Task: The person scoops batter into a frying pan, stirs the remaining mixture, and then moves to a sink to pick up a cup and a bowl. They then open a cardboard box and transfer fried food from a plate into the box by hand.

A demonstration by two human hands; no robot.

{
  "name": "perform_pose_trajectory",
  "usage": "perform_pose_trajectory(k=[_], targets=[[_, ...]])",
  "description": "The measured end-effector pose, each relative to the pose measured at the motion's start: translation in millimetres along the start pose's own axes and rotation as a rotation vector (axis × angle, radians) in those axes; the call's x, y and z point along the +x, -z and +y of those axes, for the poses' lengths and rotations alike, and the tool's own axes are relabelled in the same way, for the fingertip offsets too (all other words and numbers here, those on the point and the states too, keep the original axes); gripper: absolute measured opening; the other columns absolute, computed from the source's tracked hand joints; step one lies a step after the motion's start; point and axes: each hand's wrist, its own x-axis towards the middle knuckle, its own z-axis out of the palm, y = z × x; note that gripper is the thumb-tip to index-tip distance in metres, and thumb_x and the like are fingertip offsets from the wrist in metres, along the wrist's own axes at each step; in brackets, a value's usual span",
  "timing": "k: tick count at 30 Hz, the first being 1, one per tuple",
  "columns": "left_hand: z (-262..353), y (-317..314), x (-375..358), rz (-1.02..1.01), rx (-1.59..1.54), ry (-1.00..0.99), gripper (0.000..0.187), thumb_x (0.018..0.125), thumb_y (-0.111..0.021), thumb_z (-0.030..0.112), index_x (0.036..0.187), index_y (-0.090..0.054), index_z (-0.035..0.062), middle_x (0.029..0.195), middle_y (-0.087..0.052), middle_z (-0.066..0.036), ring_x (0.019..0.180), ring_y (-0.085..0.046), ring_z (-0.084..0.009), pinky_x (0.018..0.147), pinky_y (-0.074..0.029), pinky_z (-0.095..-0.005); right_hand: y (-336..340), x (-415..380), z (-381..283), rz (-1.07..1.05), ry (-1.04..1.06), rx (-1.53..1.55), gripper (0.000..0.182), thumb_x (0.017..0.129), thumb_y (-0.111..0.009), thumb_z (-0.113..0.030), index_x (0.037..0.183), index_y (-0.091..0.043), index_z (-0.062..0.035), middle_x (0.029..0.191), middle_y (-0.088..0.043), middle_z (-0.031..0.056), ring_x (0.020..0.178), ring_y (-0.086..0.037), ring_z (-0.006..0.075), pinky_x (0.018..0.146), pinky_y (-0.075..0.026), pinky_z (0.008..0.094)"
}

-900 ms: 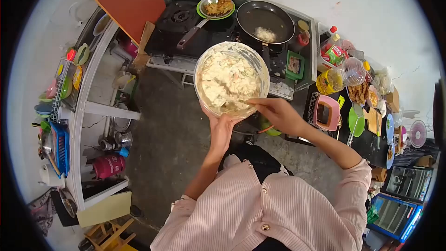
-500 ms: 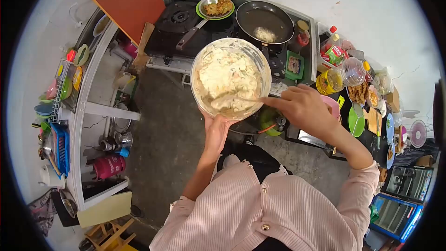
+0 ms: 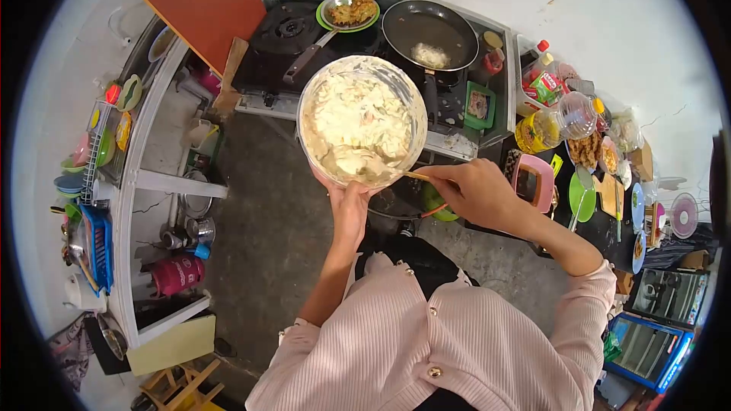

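My left hand (image 3: 347, 209) grips the near side of a round mixing bowl (image 3: 417, 123), thumb at the rim and the other fingers hidden beneath it. Thick pale batter (image 3: 358, 114) with bits of green and orange fills much of the bowl. In my right hand (image 3: 480, 194), pinched between thumb and fingers, is the handle of a spoon (image 3: 416, 176). Its head is sunk in the batter near the bowl's front edge. Beyond the bowl, a black frying pan (image 3: 411, 23) on the stove holds dark oil and one pale lump of batter (image 3: 430, 55).
A metal strainer (image 3: 311, 55) with browned fritters (image 3: 358, 9) rests on a green plate left of the pan. To the right stand an oil bottle (image 3: 537, 131), a pink container (image 3: 544, 183) and a green bowl (image 3: 582, 198). A shelf (image 3: 183, 184) with a pink gas cylinder (image 3: 178, 274) lines the left.
The bowl has shifted slightly left and toward me. My right hand has moved a little left and down, drawing the spoon to the bowl's near edge.
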Motion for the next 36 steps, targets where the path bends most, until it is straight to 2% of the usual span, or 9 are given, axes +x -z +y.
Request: perform_pose_trajectory(k=[5, 8, 10, 14, 16, 22, 26, 29, 36], targets=[[-9.8, 5.3, -1.8, 0.004, -0.036, 0.045, 0.075, 0.071, -0.041, -0.003, 0.133, -0.002, 0.0138, 0.128, -0.029, -0.017, 0.111, -0.043, -0.0299, 0.083, -0.047, -0.0414, -19.2, 14.5, 1.6, -0.069, -0.105, 0.366, 0.025, 0.083, -0.048, -0.012, 0.103, -0.059, -0.0024, 0.076, -0.06, 0.0216, 0.072, -0.06, 0.0316, 0.064, -0.046, 0.0349], [-11.9, 3.4, -3.7, 0.013, -0.024, 0.018, 0.074, 0.072, -0.04, -0.003, 0.133, -0.003, 0.0142, 0.127, -0.031, -0.017, 0.11, -0.044, -0.0292, 0.083, -0.048, -0.0407, -43.8, 16.0, 10.6, -0.046, -0.117, 0.6, 0.028, 0.084, -0.046, -0.011, 0.107, -0.056, 0.0009, 0.083, -0.061, 0.0212, 0.077, -0.062, 0.0239, 0.07, -0.045, 0.03], [-15.1, 6.4, -3.9, 0.023, -0.026, 0.04, 0.074, 0.072, -0.04, -0.004, 0.133, -0.003, 0.0146, 0.127, -0.031, -0.016, 0.11, -0.044, -0.0284, 0.083, -0.048, -0.04, -44.7, 12.4, 2.2, -0.096, -0.227, 0.766, 0.028, 0.087, -0.044, -0.01, 0.11, -0.054, 0.0032, 0.087, -0.062, 0.0165, 0.081, -0.057, 0.0126, 0.074, -0.044, 0.027], [-7.7, -4.5, -7.9, 0.039, -0.025, 0.049, 0.073, 0.072, -0.04, -0.004, 0.133, -0.003, 0.0146, 0.126, -0.032, -0.016, 0.11, -0.045, -0.0273, 0.084, -0.047, -0.0394, -56.0, 10.4, -5.2, -0.039, -0.244, 0.886, 0.029, 0.088, -0.042, -0.01, 0.112, -0.052, 0.0038, 0.087, -0.061, 0.0127, 0.08, -0.053, 0.0097, 0.074, -0.043, 0.025], [-8.4, -2.8, -8.3, 0.031, -0.023, 0.046, 0.073, 0.071, -0.04, -0.004, 0.132, -0.004, 0.0145, 0.126, -0.031, -0.016, 0.11, -0.044, -0.0275, 0.084, -0.047, -0.0397, -60.2, 11.3, -4.3, -0.003, -0.231, 0.892, 0.029, 0.088, -0.043, -0.011, 0.112, -0.052, 0.0031, 0.076, -0.06, 0.008, 0.07, -0.052, 0.0075, 0.066, -0.043, 0.0231], [-1.3, -7.1, -6.4, -0.018, -0.072, 0.043, 0.071, 0.072, -0.039, -0.003, 0.132, -0.003, 0.0129, 0.126, -0.031, -0.017, 0.111, -0.044, -0.0289, 0.087, -0.046, -0.0429, -58.3, 15.1, 1.2, 0.012, -0.241, 0.959, 0.029, 0.089, -0.043, -0.013, 0.113, -0.055, -0.0016, 0.052, -0.036, -0.0074, 0.048, -0.033, 0.0009, 0.043, -0.028, 0.0191], [1.0, -5.6, -2.4, -0.022, -0.06, 0.072, 0.071, 0.072, -0.038, -0.004, 0.132, -0.003, 0.011, 0.127, -0.029, -0.019, 0.112, -0.042, -0.0318, 0.088, -0.045, -0.0468, -54.6, 19.7, 4.3, 0.06, -0.235, 0.969, 0.029, 0.088, -0.043, -0.015, 0.112, -0.056, -0.0027, 0.052, -0.039, -0.0066, 0.048, -0.034, 0.0015, 0.043, -0.029, 0.0191], [-2.2, 3.9, 3.1, -0.114, -0.155, 0.077, 0.079, 0.073, -0.034, -0.008, 0.132, 0.01, 0.0211, 0.132, -0.02, -0.019, 0.115, -0.04, -0.0341, 0.086, -0.046, -0.0481, -44.4, 21.4, 4.6, 0.088, -0.247, 0.969, 0.029, 0.088, -0.044, -0.015, 0.111, -0.056, -0.0026, 0.052, -0.039, -0.0069, 0.048, -0.035, 0.0014, 0.043, -0.029, 0.0185], [5.2, 1.6, 14.0, -0.116, -0.149, 0.077, 0.075, 0.075, -0.035, -0.007, 0.131, 0.007, 0.0184, 0.132, -0.02, -0.02, 0.114, -0.04, -0.0355, 0.085, -0.046, -0.0513, -1.4, 19.9, 18.6, 0.083, -0.221, 0.9, 0.028, 0.088, -0.044, -0.014, 0.109, -0.057, -0.0011, 0.052, -0.038, -0.0075, 0.046, -0.032, 0.0008, 0.042, -0.026, 0.0185]])
